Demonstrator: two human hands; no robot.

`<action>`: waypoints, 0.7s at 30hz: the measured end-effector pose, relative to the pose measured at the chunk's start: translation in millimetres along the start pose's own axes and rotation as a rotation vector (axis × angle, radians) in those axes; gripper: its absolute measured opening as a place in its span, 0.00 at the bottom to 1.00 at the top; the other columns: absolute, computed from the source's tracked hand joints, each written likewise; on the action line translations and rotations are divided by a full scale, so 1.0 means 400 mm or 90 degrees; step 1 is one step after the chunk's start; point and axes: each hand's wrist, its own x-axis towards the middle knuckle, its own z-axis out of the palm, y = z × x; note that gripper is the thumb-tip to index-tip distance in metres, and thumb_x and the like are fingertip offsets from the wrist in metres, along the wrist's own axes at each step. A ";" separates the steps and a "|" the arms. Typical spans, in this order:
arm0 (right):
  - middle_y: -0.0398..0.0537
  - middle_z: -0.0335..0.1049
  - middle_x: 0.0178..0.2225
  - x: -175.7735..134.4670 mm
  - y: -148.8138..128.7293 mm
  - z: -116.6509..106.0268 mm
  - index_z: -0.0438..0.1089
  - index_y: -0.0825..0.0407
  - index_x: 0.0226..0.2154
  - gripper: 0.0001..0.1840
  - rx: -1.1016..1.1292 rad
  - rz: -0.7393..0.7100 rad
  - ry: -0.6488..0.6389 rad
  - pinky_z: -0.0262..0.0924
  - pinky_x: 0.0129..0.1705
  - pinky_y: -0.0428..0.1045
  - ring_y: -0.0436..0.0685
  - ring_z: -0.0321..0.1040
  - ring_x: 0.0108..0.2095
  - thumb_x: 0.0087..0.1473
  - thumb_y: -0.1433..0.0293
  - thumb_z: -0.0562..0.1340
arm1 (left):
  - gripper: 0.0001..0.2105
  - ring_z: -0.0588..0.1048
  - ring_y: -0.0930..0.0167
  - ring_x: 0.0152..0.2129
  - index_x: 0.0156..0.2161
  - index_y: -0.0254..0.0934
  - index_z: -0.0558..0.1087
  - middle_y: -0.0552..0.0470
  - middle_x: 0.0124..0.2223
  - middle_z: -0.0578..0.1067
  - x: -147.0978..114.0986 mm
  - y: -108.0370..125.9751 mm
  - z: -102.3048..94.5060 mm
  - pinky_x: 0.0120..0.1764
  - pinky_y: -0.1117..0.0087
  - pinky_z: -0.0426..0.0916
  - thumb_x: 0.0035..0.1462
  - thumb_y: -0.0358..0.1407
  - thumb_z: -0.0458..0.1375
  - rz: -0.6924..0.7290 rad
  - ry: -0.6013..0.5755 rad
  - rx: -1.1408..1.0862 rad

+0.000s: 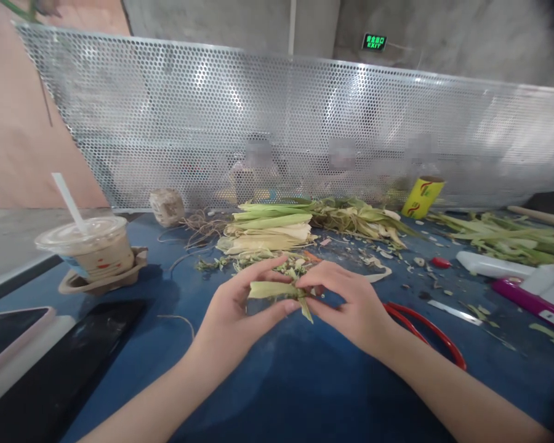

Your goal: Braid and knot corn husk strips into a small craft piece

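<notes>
Between my two hands is a pale green corn husk piece, held above the blue table. My left hand grips its left part, thumb below and fingers behind. At its right end, where a narrow strip hangs down, my right hand pinches it with thumb and fingertips. Just beyond my fingers lie small green-and-white plant bits. Behind these is a stacked pile of corn husks, yellowish in front and greener at the back.
On the left stand a lidded drink cup and a phone. To the right lie red-handled scissors or cord, a knife blade, a purple-and-white tool and more husks. A perforated metal screen rises behind, with a yellow can before it.
</notes>
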 end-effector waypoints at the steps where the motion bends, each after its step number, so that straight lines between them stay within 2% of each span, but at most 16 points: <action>1: 0.46 0.70 0.33 -0.001 0.001 0.000 0.66 0.48 0.34 0.07 -0.024 -0.028 0.011 0.60 0.38 0.49 0.53 0.65 0.34 0.50 0.73 0.60 | 0.19 0.73 0.69 0.38 0.45 0.43 0.71 0.54 0.36 0.77 -0.002 0.002 -0.002 0.46 0.66 0.65 0.45 0.35 0.63 0.016 0.007 0.005; 4: 0.46 0.70 0.33 0.000 -0.002 -0.001 0.66 0.47 0.34 0.07 -0.047 -0.049 0.030 0.59 0.41 0.52 0.55 0.65 0.36 0.50 0.73 0.59 | 0.12 0.72 0.68 0.39 0.37 0.44 0.75 0.54 0.36 0.78 -0.008 0.006 -0.004 0.46 0.66 0.65 0.44 0.33 0.64 0.068 0.034 0.033; 8: 0.45 0.70 0.31 0.002 -0.011 0.000 0.67 0.47 0.33 0.08 0.014 0.021 0.033 0.60 0.39 0.51 0.54 0.66 0.34 0.47 0.74 0.60 | 0.02 0.73 0.67 0.36 0.28 0.43 0.76 0.52 0.35 0.76 -0.008 0.006 -0.002 0.42 0.64 0.68 0.45 0.33 0.62 0.097 0.057 0.075; 12: 0.45 0.70 0.31 0.001 -0.009 0.005 0.68 0.48 0.31 0.08 0.125 0.121 0.023 0.61 0.39 0.50 0.54 0.67 0.34 0.45 0.75 0.62 | 0.02 0.72 0.67 0.34 0.26 0.42 0.76 0.51 0.34 0.74 -0.006 0.009 0.001 0.40 0.64 0.68 0.45 0.32 0.62 0.097 0.072 0.080; 16: 0.45 0.71 0.32 0.002 -0.004 0.012 0.68 0.49 0.30 0.07 0.298 0.208 0.034 0.63 0.39 0.50 0.53 0.68 0.35 0.44 0.73 0.64 | 0.03 0.70 0.68 0.38 0.25 0.41 0.76 0.50 0.37 0.70 -0.012 0.008 0.004 0.42 0.67 0.66 0.44 0.31 0.62 0.123 0.097 0.104; 18: 0.44 0.71 0.32 0.004 -0.004 0.014 0.68 0.50 0.29 0.07 0.388 0.225 0.044 0.63 0.40 0.49 0.52 0.68 0.36 0.43 0.73 0.64 | 0.03 0.69 0.69 0.38 0.25 0.42 0.76 0.51 0.37 0.68 -0.016 0.004 0.006 0.43 0.68 0.65 0.44 0.30 0.62 0.142 0.110 0.113; 21: 0.43 0.71 0.32 0.006 -0.008 0.018 0.66 0.50 0.26 0.08 0.489 0.233 0.054 0.64 0.41 0.47 0.50 0.68 0.36 0.42 0.75 0.66 | 0.03 0.69 0.71 0.35 0.25 0.40 0.75 0.51 0.35 0.67 -0.020 -0.004 0.013 0.41 0.68 0.66 0.46 0.30 0.61 0.121 0.098 0.080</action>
